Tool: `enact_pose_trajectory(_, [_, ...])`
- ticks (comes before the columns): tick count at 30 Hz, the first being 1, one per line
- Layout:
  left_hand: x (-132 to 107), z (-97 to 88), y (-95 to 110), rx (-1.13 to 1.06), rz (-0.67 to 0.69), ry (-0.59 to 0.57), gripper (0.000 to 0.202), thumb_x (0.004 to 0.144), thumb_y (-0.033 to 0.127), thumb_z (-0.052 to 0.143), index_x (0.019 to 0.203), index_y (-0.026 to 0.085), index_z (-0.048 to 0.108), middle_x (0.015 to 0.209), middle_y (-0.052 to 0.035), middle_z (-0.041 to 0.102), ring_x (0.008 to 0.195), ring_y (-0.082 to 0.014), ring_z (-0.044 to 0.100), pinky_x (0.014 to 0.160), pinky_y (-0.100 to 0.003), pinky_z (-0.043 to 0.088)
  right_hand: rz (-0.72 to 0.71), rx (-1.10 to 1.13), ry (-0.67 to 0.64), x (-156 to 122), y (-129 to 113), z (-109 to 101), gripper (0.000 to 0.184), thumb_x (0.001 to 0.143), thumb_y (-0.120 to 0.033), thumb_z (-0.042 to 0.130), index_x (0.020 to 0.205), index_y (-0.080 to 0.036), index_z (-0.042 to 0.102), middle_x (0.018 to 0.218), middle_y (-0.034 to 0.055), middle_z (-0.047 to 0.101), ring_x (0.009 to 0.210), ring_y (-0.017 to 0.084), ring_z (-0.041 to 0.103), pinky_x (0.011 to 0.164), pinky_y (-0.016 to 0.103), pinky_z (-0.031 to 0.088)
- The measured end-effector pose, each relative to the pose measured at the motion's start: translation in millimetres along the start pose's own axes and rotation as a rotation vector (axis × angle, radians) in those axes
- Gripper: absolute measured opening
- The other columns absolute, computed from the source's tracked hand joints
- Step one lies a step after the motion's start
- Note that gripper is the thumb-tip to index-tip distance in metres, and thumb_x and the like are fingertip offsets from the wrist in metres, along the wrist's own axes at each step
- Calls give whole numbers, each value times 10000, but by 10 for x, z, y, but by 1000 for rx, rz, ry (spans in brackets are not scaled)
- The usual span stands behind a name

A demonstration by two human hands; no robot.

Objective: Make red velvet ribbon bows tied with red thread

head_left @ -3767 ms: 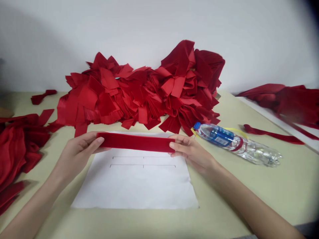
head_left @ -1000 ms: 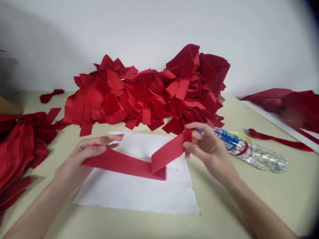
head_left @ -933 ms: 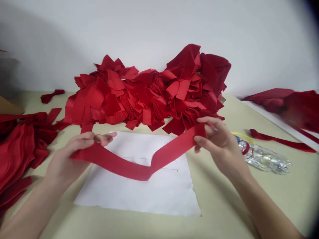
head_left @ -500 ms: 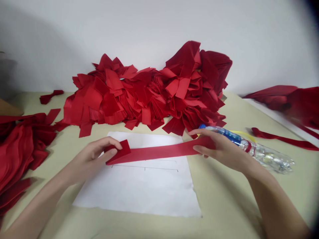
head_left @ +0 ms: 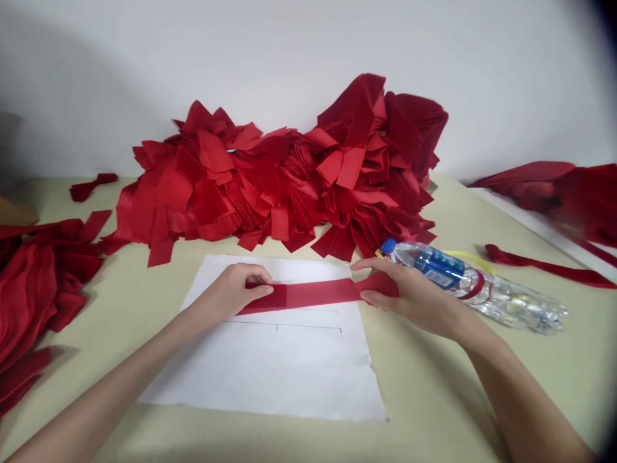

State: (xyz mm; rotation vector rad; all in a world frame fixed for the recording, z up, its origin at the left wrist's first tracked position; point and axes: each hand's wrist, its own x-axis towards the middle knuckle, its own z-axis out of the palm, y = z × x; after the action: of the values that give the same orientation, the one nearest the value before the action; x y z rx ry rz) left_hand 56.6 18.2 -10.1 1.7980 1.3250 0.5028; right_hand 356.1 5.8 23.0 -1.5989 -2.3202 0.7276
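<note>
A flat red ribbon (head_left: pixel 318 293) stretches between my two hands over the upper part of a white paper sheet (head_left: pixel 270 379). My left hand (head_left: pixel 236 290) pinches the ribbon's left end, which is folded over onto the strip; the fingers hide part of the fold. At the other end, my right hand (head_left: pixel 405 289) holds the ribbon between thumb and fingers, with a short piece showing past the thumb. Thin black lines with tick marks (head_left: pixel 276 326) are drawn on the paper below the ribbon.
A large heap of red ribbon pieces (head_left: pixel 270 186) lies along the wall. More red strips (head_left: pixel 43 283) are piled at the left. A clear plastic bottle (head_left: pixel 482 289) with a blue cap lies beside my right hand. Further red fabric (head_left: pixel 569 193) rests at the right.
My left hand has moved right, carrying the folded end of the ribbon further along the strip. My right hand has shifted slightly left and keeps its hold.
</note>
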Motion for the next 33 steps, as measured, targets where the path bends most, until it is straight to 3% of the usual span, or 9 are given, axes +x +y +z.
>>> enact_pose_trajectory(23, [-26,125,-4,-5,-42,139,89,713,277,586,684,194,594,625,17,587,607,-149,535,576,-280,413,-18,-50,-52,28,-77,41,348,783,-209,490,1129,-244,500,1039,19,676,948,211,622,836,370,449])
enact_pose_trajectory(27, [-57,174,27,109,-21,198,60,729,259,569,711,204,582,684,5,606,667,-169,553,628,-310,431,-10,-47,-52,30,-85,42,346,782,-216,491,1126,-244,510,1036,19,678,951,211,624,834,364,455])
enact_pose_trajectory(33, [-89,179,71,317,142,311,90,734,197,579,822,213,576,948,-34,626,959,-239,531,860,-420,403,-1,-47,-53,30,-76,44,345,782,-227,501,1126,-241,518,1027,24,679,939,214,627,834,368,462])
